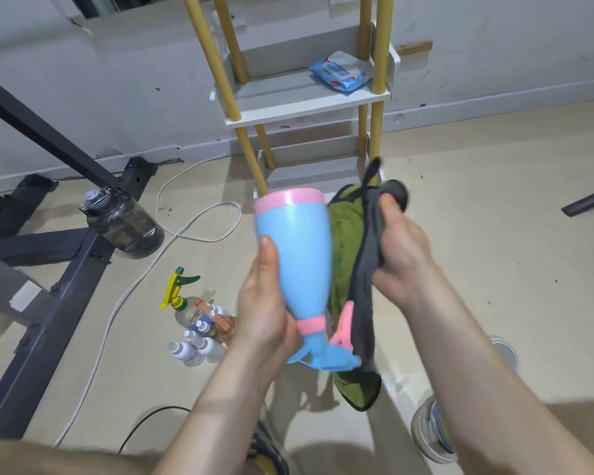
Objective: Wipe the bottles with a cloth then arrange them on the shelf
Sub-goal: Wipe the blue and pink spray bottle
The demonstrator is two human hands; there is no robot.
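Head view. The blue spray bottle point(294, 255) is held in mid-air at the centre of the frame. It is upside down, with its pink base toward 12 o'clock and its trigger head toward 6 o'clock.

The left hand point(264, 310) grasps the narrow lower body just above the pink collar, with the thumb laid up the wall. The right hand point(402, 258), at 3 o'clock of the bottle, clenches a green and dark grey cloth point(347, 241). The cloth hangs against the bottle's right side.

The shelf point(306, 104) stands at 12 o'clock and carries a pack of wipes point(342, 72) on its middle tier. On the floor at 8 o'clock stand a clear spray bottle point(182, 303) and a cluster of small white-capped bottles point(196, 341). A dark jug point(124, 221) sits at 10 o'clock.

Handling: the bottle looks like smooth, stiff plastic, so it is likely light and not fragile. Its walls are opaque, so whether it holds liquid cannot be told. The glossy, tapering body may slip if damp, and the narrow waist near the collar probably gives the surest hold. The trigger is best left untouched, since a squeeze might spray. The wide base should stand steadily once the bottle is turned upright on a tier. The cloth is soft and limp and conforms readily to the curve.
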